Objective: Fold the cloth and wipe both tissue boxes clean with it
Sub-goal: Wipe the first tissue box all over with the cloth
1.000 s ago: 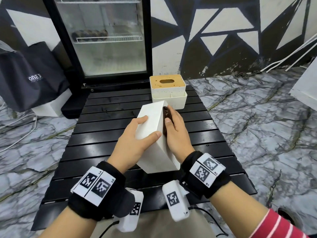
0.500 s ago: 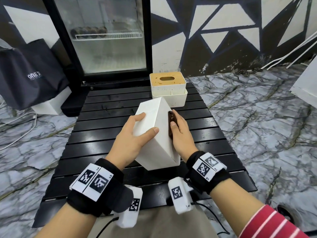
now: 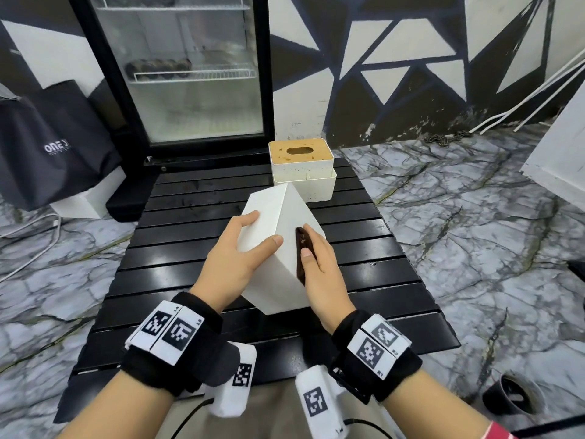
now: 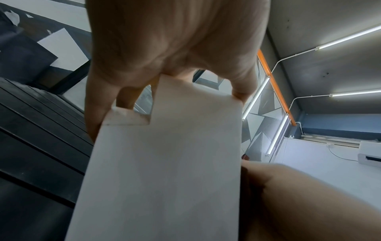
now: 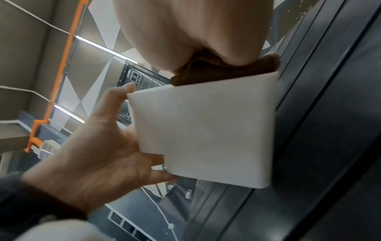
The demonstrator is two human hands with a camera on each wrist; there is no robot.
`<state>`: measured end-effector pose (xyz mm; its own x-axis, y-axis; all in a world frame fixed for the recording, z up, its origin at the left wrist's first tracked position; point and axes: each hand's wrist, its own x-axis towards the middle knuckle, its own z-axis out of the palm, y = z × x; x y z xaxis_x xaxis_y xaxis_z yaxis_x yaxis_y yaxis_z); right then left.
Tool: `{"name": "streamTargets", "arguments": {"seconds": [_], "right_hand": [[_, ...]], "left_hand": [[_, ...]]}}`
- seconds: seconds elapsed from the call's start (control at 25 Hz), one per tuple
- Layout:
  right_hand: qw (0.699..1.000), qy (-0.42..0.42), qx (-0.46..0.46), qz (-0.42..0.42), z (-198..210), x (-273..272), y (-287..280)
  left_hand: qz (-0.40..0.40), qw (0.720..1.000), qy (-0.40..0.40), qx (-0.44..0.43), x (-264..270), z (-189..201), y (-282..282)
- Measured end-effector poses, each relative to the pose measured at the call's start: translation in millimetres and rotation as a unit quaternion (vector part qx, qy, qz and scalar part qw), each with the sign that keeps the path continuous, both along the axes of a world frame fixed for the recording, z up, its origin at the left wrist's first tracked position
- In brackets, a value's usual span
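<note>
A plain white tissue box (image 3: 275, 286) is held tilted above the black slatted table (image 3: 190, 248). My left hand (image 3: 240, 258) grips its left side, with the thumb across the near face. My right hand (image 3: 319, 274) holds a folded dark brown cloth (image 3: 300, 248) flat against the box's right face. The left wrist view shows the white box (image 4: 164, 163) under my left hand (image 4: 175, 40). In the right wrist view the cloth (image 5: 216, 70) is squeezed between my right hand (image 5: 195, 32) and the box (image 5: 206, 130). A second tissue box (image 3: 300, 160) with a stained wooden lid stands at the table's far end.
Behind the table stands a glass-door fridge (image 3: 190, 90). A black bag (image 3: 53, 147) leans at the left. A white panel (image 3: 560, 160) is at the right. On the marble floor near my right forearm sits a dark cup (image 3: 509, 397).
My right hand has slid the cloth along the box's right face towards me. The left hand has turned the box slightly while keeping its grip.
</note>
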<state>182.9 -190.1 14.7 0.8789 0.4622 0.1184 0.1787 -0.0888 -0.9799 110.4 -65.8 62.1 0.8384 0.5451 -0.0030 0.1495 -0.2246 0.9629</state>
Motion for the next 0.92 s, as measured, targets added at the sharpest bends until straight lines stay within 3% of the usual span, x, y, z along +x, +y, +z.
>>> {"name": "streamTargets", "arguments": {"seconds": [0.52,0.72,0.92], "right_hand": [[1.0,-0.018,-0.006,-0.003,5,-10,-1],[0.996,-0.079,0.022,0.023,26,-16,11],[0.998,-0.046,0.03,0.015,23,2,11]], "left_hand": [[0.005,1.0,-0.002,-0.019,-2,0,4],[0.0,0.999,0.019,0.032,1,3,-1],[-0.006,0.999,0.027,0.04,2,3,-1]]}}
